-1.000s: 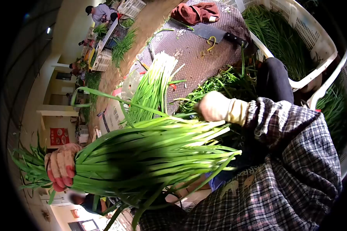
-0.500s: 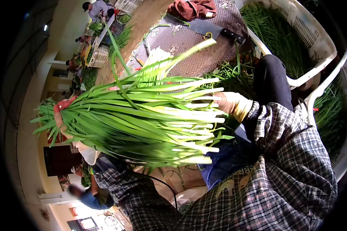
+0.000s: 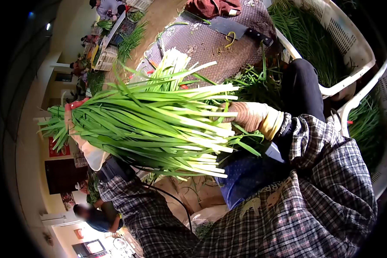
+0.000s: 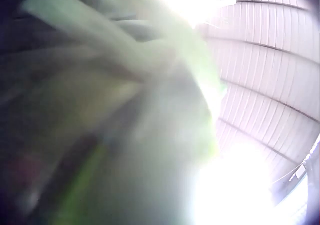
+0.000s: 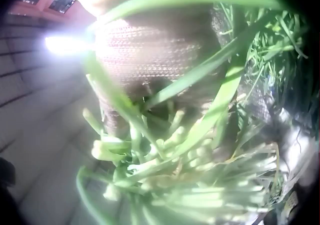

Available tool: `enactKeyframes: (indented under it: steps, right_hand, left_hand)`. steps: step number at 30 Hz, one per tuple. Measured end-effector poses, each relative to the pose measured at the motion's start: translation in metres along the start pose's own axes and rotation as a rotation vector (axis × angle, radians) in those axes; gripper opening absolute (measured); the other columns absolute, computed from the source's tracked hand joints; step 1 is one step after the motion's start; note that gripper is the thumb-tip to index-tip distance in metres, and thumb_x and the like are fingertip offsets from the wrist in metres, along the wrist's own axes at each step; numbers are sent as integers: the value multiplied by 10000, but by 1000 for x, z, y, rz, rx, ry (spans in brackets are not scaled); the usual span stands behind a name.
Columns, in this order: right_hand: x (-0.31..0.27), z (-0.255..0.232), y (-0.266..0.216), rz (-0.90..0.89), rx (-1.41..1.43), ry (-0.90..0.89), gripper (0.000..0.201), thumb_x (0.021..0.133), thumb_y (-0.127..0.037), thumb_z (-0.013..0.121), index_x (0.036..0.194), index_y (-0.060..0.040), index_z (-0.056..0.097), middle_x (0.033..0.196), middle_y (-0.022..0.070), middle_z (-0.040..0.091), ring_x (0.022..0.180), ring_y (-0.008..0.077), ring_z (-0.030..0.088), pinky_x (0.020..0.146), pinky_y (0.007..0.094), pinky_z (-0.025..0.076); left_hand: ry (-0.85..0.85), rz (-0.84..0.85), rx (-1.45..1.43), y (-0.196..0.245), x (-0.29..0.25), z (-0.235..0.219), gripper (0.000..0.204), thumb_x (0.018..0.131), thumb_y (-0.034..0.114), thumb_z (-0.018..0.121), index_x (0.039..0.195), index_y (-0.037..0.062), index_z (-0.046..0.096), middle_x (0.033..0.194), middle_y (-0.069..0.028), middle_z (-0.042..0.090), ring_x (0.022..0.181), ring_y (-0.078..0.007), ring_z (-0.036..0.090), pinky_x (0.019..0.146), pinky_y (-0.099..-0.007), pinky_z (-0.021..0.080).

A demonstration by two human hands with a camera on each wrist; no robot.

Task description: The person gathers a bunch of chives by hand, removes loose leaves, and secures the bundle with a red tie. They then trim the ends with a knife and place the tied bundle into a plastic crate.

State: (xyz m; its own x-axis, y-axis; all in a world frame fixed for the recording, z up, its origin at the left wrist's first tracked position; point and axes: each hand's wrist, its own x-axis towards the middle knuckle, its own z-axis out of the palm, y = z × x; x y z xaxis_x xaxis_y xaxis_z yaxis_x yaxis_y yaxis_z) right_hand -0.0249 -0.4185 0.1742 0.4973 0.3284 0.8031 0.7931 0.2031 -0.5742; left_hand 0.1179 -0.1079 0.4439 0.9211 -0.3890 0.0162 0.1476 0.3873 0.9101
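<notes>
Our left hand [image 3: 69, 118] clasps the greens [image 3: 150, 122]; whether our right hand [image 3: 249, 115] pinches we cannot tell; slack fingers could spill them

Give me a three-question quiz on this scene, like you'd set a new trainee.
1. True or false: the left hand grips the green bunch near its leafy end.

2. Multiple choice: what is in the white crate beside the bent knee?
A) Carrots
B) Long green leaves
C) Folded cloths

3. Fill in the blank: the cleaver has a handle whose colour is ____.

Key: 1 true; 2 B; 3 black.
</notes>
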Motion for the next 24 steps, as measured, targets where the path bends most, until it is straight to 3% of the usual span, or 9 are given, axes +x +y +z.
enactKeyframes:
  steps: [1,3,5,6,12,18,20,22,24]
  right_hand:
    - [-4,-3,-1,248,32,-115,430,767,20,648,1170,-85,544,1173,117,565,1073,293,544,906,374,451]
    - [6,-8,-6,-51,-224,-36,430,783,-70,675,1189,-78,535,1181,116,571,1092,272,540,923,373,442]
    - [15,14,-35,733,1086,266,505,834,-199,653,1283,-54,472,1227,89,557,1103,195,531,952,353,424]
    - [29,12,-52,824,1400,355,546,844,-238,647,1314,-46,445,1240,81,550,1102,173,529,957,345,420]
    - [26,34,-22,652,1041,88,552,841,-221,642,1328,-65,434,1260,111,531,1090,231,539,956,333,414]
    - [19,21,-36,344,-184,-368,547,792,-106,647,1306,-106,460,1253,150,517,1078,295,535,934,343,425]
    - [30,7,-63,887,360,-189,269,826,-221,618,1069,-114,569,996,60,558,865,203,541,733,298,439]
    - [32,-9,-84,1327,700,82,233,867,-355,586,849,-128,636,739,-38,556,643,97,510,541,230,413]
    - [16,-14,-94,1262,426,198,351,874,-458,569,748,-133,606,612,-100,472,522,19,380,457,173,298]
  left_hand:
    - [-29,77,33,0,-2,-2,246,937,273,483,860,89,626,897,-70,635,981,-228,580,944,-399,440]
    - [-121,141,80,2,-4,-12,223,940,254,479,933,80,618,931,-66,627,1015,-223,565,967,-400,427]
    - [-118,277,177,-8,-15,-6,218,943,250,472,972,79,605,932,-51,620,1024,-220,558,973,-403,422]
    - [-123,322,187,-7,-19,-7,217,952,253,452,971,83,585,928,-44,610,1028,-221,553,977,-410,415]
    - [-249,176,194,30,-49,-5,285,981,305,369,862,93,518,890,-36,572,1020,-235,541,983,-422,386]
    - [-154,102,122,35,-55,-29,249,966,304,406,910,101,539,909,-36,549,993,-229,534,983,-411,375]
    - [-147,282,197,40,-55,-52,185,942,290,474,913,118,539,913,-31,560,1001,-207,531,974,-402,381]
    - [64,180,145,52,-58,-57,238,946,298,457,1009,98,569,929,-38,575,1007,-197,529,990,-409,372]
    - [-55,169,78,55,-57,-61,310,960,320,416,1067,79,578,975,-48,589,1019,-195,528,995,-406,377]
